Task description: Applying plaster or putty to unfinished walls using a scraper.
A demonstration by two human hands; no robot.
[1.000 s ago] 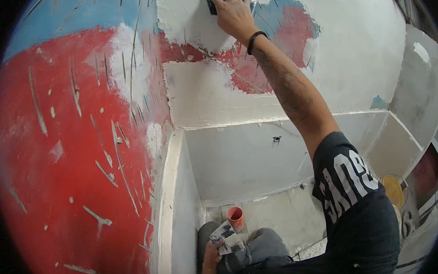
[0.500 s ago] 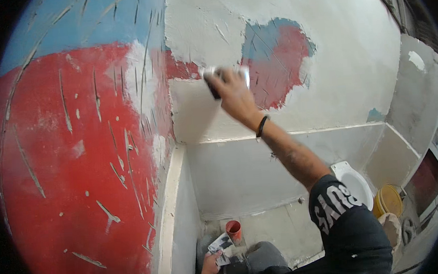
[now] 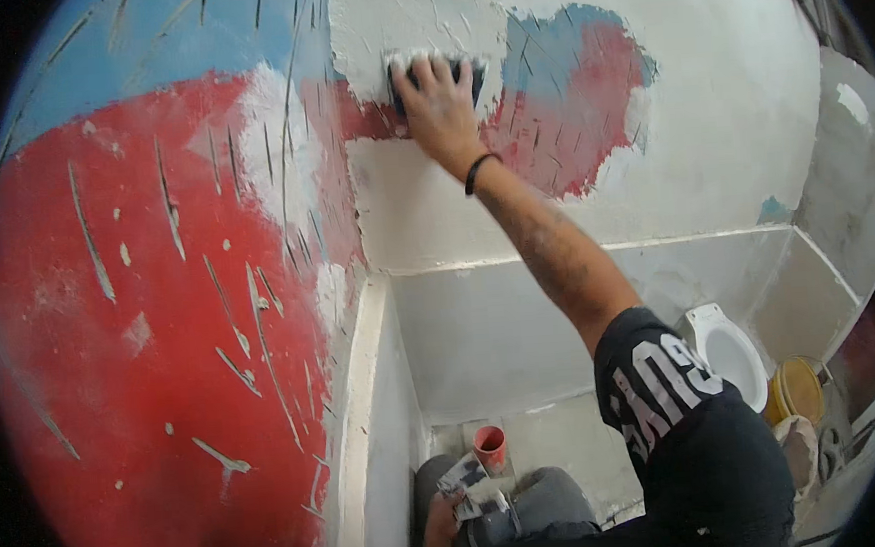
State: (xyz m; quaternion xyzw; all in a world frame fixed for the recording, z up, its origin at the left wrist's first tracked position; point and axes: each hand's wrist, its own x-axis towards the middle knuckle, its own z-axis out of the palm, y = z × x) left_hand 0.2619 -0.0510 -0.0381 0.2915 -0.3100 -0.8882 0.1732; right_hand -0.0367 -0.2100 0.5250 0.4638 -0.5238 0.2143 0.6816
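Note:
My right hand (image 3: pixel 437 108) is raised against the far wall, fingers spread over the back of a wide dark putty spreader (image 3: pixel 398 87). White putty lines the spreader's upper edge, which lies against the plastered wall (image 3: pixel 412 19). Below and to the right, an old red and blue paint patch (image 3: pixel 587 94) shows through the white coat. Low down beside my knee, my left hand (image 3: pixel 441 519) is closed on a putty-smeared flat scraper (image 3: pixel 484 501). Another smeared flat blade (image 3: pixel 462 476) shows just above it; how the two are held is partly hidden.
A scratched red and blue wall (image 3: pixel 111 344) stands close at left, with a pale ledge (image 3: pixel 361 409) along its foot. On the floor stands a red cup (image 3: pixel 489 449). At right are a white toilet bowl (image 3: pixel 733 356), a yellow bucket (image 3: pixel 797 392) and a pale sack (image 3: pixel 797 447).
My right hand has moved up the wall with the spreader, from the lower edge of the bare strip onto the putty above. My left hand stays low with its scraper.

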